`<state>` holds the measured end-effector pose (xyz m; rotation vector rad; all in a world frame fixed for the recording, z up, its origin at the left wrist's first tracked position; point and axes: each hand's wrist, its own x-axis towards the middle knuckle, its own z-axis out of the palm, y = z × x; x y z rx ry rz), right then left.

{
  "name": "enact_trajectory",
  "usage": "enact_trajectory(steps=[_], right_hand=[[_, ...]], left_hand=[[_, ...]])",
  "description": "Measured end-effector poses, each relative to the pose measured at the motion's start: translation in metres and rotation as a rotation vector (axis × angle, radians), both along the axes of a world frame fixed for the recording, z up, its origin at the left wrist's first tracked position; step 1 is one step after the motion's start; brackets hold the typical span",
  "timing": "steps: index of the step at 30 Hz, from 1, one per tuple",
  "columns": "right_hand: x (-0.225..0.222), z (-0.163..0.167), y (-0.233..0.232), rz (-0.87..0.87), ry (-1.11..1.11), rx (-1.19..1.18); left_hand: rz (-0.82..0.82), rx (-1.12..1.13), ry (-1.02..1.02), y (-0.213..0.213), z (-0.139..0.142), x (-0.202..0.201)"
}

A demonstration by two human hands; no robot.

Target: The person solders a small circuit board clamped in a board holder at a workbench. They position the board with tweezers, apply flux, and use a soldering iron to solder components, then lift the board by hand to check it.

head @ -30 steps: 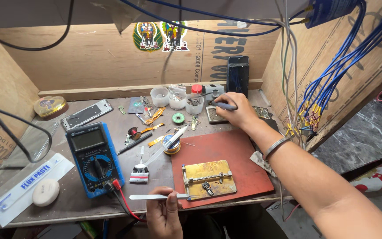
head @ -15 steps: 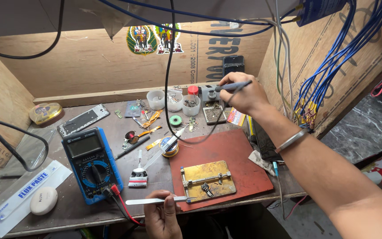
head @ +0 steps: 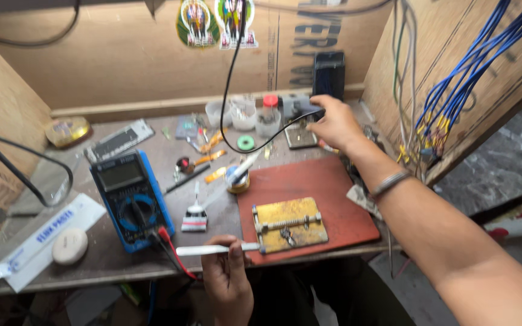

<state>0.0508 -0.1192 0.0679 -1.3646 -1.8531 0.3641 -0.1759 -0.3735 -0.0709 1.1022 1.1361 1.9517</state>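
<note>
The left hand [head: 228, 278], at the worktop's [head: 92, 271] front edge, pinches a white tool [head: 215, 249] just left of the brass holder [head: 289, 224]. Beyond the holder's red mat [head: 309, 187], the right hand [head: 333, 124] closes its grip on a black-corded tool [head: 300, 111] among crowded jars [head: 243, 115].

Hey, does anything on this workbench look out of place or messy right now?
Mostly clutter. A black cable hangs from above and loops across the bench to the right hand at the back. Small tools and parts lie scattered beside the blue multimeter. The left hand holds a white tool at the front edge. Nothing looks spilled or broken.
</note>
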Motion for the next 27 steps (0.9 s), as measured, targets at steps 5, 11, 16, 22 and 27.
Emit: enact_trajectory(steps=[5, 11, 16, 22, 27], right_hand=[[0.015, -0.028, -0.091, -0.044, 0.210, 0.167], [-0.009, -0.052, -0.217, 0.094, 0.074, -0.067], [-0.027, -0.052, -0.241, 0.139, 0.004, 0.029], [-0.042, -0.045, -0.234, 0.045, -0.195, 0.066], [-0.054, -0.043, -0.227, 0.052, -0.199, -0.055]], left_hand=[[-0.016, 0.000, 0.026, -0.005, 0.006, 0.001], [-0.018, 0.014, 0.024, -0.006, 0.012, 0.000], [-0.022, -0.004, 0.015, -0.008, 0.012, 0.000], [-0.037, 0.004, 0.010, -0.008, 0.015, 0.003], [-0.049, 0.003, -0.004, -0.008, 0.015, 0.002]])
